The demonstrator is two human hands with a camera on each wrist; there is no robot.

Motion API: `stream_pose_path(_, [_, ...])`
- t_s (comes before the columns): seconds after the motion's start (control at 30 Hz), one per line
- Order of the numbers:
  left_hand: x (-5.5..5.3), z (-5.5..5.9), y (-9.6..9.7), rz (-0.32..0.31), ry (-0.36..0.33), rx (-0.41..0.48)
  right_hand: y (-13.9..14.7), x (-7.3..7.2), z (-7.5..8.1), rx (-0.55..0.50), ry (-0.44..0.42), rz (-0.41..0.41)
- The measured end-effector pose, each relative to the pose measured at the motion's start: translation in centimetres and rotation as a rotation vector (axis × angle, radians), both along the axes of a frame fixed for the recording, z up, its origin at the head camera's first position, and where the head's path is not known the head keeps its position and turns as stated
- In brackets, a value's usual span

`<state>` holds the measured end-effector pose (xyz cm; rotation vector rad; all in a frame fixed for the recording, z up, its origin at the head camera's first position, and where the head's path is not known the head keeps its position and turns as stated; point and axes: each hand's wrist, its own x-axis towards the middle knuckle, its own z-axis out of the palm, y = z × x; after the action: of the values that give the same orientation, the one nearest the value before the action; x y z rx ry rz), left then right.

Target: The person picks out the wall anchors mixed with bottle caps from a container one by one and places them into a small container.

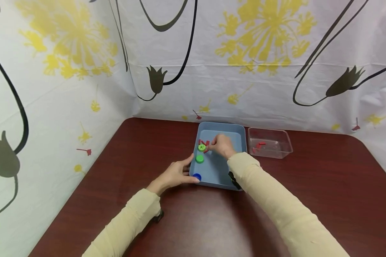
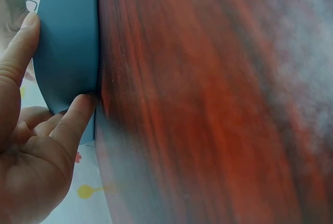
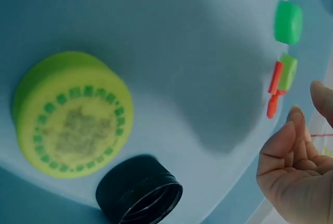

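- My left hand (image 1: 177, 173) holds the near left corner of the blue tray (image 1: 217, 173) on the surface (image 1: 161, 142);
- my right hand (image 1: 222, 145) is over the tray, beside red pieces (image 1: 203, 143) and a light green cap (image 1: 201, 147) lying inside; I cannot tell whether it pinches anything.

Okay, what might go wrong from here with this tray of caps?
The right hand might scatter the small red pieces clustered beside it. The black cap and large yellow-green cap loom close in the right wrist view, so lowering that hand might knock them. The left hand touches the edge of the blue tray, so a hard push might jolt its contents.
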<state>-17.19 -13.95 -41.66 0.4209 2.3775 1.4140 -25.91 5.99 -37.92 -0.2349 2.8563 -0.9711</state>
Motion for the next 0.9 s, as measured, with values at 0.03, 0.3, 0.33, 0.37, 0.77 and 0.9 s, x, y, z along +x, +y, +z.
stream_pose_path(0.03, [0.0,0.0,0.0,0.0,-0.001,0.004,-0.1,0.0,-0.1,0.015,-0.015,0.006])
stream_pose_path(0.3, [0.0,-0.1,0.1,0.005,0.003,0.023,-1.2,-0.3,-0.8,0.105,-0.064,-0.013])
stream_pose_path(0.33, [0.0,-0.1,0.1,0.005,0.004,0.025,-1.3,-0.4,-0.8,0.116,-0.063,-0.013])
stream_pose_path(0.37, [0.0,-0.1,0.0,0.005,0.003,0.024,-1.4,-0.4,-0.9,0.126,-0.063,-0.014])
stream_pose_path(0.77, [0.1,-0.1,-0.1,0.002,0.006,0.024,-2.4,-0.8,-1.5,0.176,-0.108,-0.015])
stream_pose_path(0.9, [0.0,-0.1,-0.2,-0.002,0.012,0.025,-2.6,-0.7,-1.5,0.191,-0.113,-0.019])
